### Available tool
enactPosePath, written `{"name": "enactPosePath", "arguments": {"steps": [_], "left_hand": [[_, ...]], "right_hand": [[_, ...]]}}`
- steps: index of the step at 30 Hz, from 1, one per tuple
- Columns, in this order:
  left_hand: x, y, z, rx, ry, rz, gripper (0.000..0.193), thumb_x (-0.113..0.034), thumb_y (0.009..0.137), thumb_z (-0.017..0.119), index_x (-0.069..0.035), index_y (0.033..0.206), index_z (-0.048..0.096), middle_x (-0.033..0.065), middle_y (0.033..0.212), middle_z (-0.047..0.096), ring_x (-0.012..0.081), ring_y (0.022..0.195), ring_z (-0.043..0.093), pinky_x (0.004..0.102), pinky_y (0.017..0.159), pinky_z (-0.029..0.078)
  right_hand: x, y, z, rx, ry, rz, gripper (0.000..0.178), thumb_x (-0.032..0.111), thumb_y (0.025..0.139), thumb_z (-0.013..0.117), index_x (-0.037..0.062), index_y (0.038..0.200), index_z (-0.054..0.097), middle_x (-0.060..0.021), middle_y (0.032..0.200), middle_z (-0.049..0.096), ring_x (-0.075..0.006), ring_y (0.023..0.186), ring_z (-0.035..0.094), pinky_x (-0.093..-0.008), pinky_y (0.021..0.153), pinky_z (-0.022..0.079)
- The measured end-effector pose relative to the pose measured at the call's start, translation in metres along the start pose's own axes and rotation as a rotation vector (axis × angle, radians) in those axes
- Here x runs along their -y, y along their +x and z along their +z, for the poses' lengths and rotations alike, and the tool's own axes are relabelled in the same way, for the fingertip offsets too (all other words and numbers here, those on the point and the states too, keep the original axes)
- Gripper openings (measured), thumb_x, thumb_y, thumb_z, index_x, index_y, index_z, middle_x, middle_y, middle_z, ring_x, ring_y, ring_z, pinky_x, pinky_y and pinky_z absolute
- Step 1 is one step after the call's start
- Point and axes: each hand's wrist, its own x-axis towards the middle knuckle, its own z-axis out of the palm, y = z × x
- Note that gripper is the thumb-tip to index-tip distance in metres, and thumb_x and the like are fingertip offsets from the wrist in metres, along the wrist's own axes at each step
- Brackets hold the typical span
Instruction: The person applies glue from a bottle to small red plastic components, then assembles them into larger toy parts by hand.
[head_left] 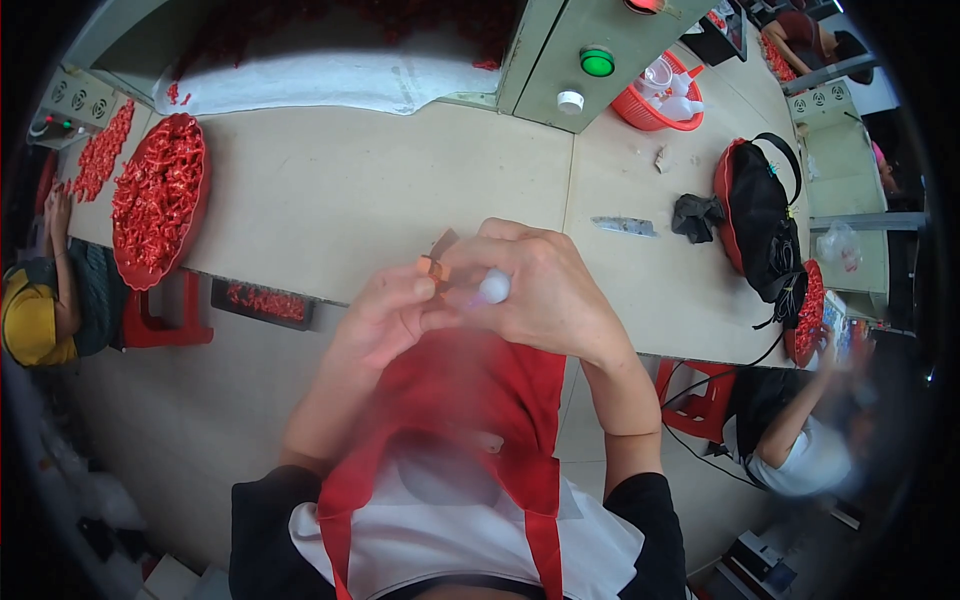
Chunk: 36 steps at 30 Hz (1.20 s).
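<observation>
Both my hands are raised close together in front of my red apron, near the table's front edge. Between the thumb and fingers of my left hand is a small shiny orange-brown piece, its exact kind unclear. My right hand is curled around a small tool or bottle with a pale rounded end and a purplish tint near its tip. Its fingers hide most of it. The two hands nearly touch, and a blur on the lens softens this area.
A red basket of small shiny red pieces stands on the table's left. At right lie a black bag, a dark crumpled cloth and a flat metallic strip. Behind are a red basket of bottles and a green-buttoned machine. People sit on both sides.
</observation>
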Motion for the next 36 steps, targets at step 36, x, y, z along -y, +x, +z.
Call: {"name": "enactPosePath", "arguments": {"steps": [36], "left_hand": [[0.014,0.008,-0.007,0.084,-0.443,-0.042,0.04,-0.016,0.085,0.053,0.006,0.118,0.047,0.017,0.107,0.045,0.027,0.097,0.054,0.0364,0.087,0.052]], "right_hand": [[-0.084,-0.029,0.027,-0.748,0.038,0.202,0.01,0.005,0.078,0.064,-0.0016,0.085,0.063,-0.0061,0.08,0.059,-0.0098,0.065,0.053,-0.0213,0.06,0.043]]}}
